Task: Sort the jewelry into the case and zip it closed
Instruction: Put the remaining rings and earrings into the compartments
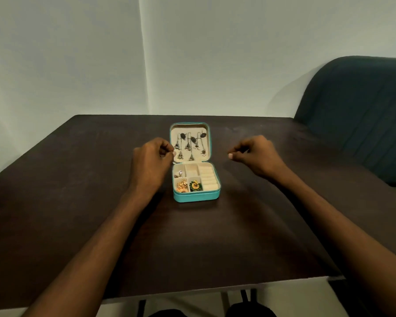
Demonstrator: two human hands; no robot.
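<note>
Case [196, 195] lies open between my curled hands; left hand [150, 160] touches its lid edge (grip unclear), right hand [256, 156] empty.

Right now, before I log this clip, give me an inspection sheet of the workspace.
Surface: dark wooden table, bare around the case.
Job's things: teal jewelry case lies open, unzipped; dangling earrings hang in the lid; gold pieces and a green-and-gold piece sit in the near compartments.
Clutter: nothing seen.
Hands: left hand at the lid's left edge, fingers curled, possibly pinching something small; right hand curled, apart from the case, holding nothing visible.
Cables: nothing seen.
Surroundings: pale wall; dark upholstered chair at right.
</note>
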